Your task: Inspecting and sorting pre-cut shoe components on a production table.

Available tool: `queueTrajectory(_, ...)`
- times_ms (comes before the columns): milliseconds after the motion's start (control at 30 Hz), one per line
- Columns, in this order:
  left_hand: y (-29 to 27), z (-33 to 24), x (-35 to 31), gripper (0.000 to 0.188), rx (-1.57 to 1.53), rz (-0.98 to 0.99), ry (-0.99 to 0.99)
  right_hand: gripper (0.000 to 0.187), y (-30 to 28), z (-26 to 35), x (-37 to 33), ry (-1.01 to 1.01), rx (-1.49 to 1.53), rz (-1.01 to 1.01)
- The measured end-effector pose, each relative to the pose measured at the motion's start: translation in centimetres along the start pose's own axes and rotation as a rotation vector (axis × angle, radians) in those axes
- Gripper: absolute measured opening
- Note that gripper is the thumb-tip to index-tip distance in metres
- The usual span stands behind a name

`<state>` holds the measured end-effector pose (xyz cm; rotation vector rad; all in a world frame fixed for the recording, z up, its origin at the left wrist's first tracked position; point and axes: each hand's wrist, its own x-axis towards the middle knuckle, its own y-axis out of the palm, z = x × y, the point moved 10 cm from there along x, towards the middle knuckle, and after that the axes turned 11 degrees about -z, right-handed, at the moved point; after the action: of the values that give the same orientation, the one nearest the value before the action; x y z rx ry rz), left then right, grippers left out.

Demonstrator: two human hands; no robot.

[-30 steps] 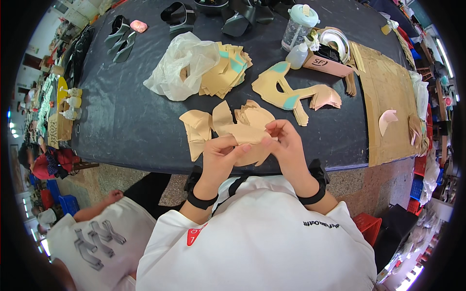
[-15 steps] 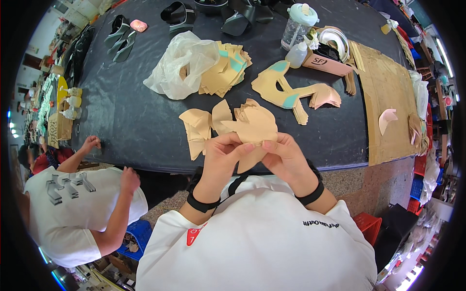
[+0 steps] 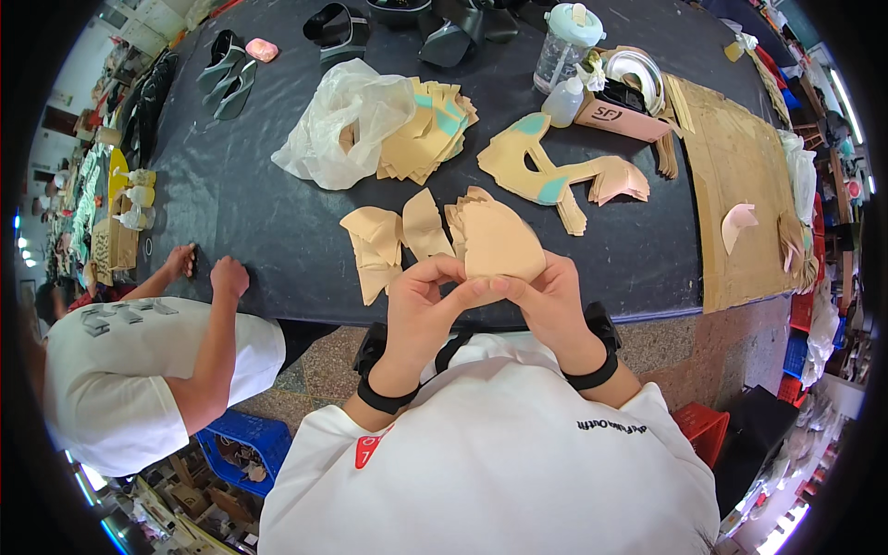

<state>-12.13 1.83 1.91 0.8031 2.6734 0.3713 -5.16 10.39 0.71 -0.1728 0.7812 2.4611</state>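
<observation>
Near the table's front edge, my left hand and my right hand pinch the lower edge of a tan cut piece, thumbs meeting. It is flat, thin and rounded, like sheet material for a shoe upper. Behind it, the rough edges of a stack of similar pieces show, partly hidden. Just left of my left hand lie a single curved tan piece and a small pile of folded-looking tan pieces. Whether I hold one layer or several, I cannot tell.
Farther back are a crumpled plastic bag, stacked tan pieces with green patches and strap-shaped pieces. A jug, a box, cardboard and grey sandals surround them. A co-worker leans at the left edge.
The piece between my hands has turned, its broad rounded face now standing upward; the pointed part hanging below my fingers is gone from view. The co-worker's nearer hand has moved up to the table.
</observation>
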Motion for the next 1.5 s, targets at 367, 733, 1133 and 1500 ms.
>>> queueTrajectory(367,-0.1,2.4,-1.2,0.011,-0.143,0.048,-0.198,0.023,-0.3,-2.2,-0.7,0.275,0.143,0.034)
queueTrajectory(733,-0.6,8.3,-3.0,0.009,0.113,0.32,-0.219,0.03,-4.2,-5.9,-2.2,0.376,0.023,0.223)
queueTrajectory(1133,-11.6,8.6,8.6,0.041,1.507,-0.65,0.16,0.039,-7.2,-1.3,3.2,-0.147,-0.588,-0.209)
queueTrajectory(1500,3.0,-1.5,-1.6,0.021,1.234,-0.335,0.965,0.026,-1.8,1.4,1.1,-0.338,-0.507,-0.254)
